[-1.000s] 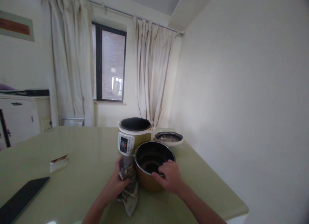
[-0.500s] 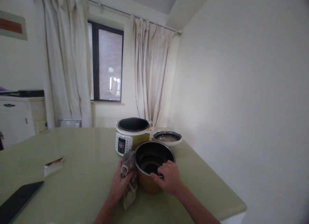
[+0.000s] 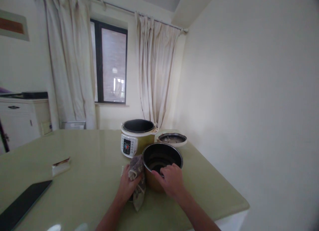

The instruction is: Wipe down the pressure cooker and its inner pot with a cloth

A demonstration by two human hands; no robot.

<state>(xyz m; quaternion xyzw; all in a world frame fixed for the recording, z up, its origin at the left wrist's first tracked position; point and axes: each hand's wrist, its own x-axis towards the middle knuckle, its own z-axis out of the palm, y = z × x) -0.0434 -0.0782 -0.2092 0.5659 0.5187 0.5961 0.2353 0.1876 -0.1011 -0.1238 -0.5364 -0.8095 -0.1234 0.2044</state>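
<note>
Gripping the near rim of the inner pot (image 3: pixel 162 158), the right hand (image 3: pixel 170 181) is curling its fingers (image 3: pixel 159 174) over the edge, thumb side outside on the gold wall, so the grip is pinching the rim. Left hand (image 3: pixel 127 187) is clutching a bunched, mottled grey-brown cloth (image 3: pixel 138 177) w/ fingers wrapped round it; the cloth's top wad is pressing vs. the pot's left outer wall, and its loose tail is hanging down onto the bench (image 3: pixel 82 171) just beside the pot base. The pot is standing upright on the pale green bench, near the right-front corner, dark inside, nothing visible in it. Directly behind it, close but whether touching can't be told, the cooker body (image 3: pixel 136 138) is sitting w/ its lid off, dark cavity showing, control panel w/ buttons facing front-left. To the cooker's right, behind the pot, the lid (image 3: pixel 172 139) is lying flat on the bench. Further left on the bench, well apart from the hands, a small white packet w/ a brown strip (image 3: pixel 60 165) is resting, and a black flat slab (image 3: pixel 23 201), prob. a tablet or phone, is lying at the near-left edge. Beyond the bench, cream curtains (image 3: pixel 156 71) are framing a dark-framed window (image 3: pixel 109 61), and a white cabinet (image 3: pixel 22 118) is standing at far left.
</note>
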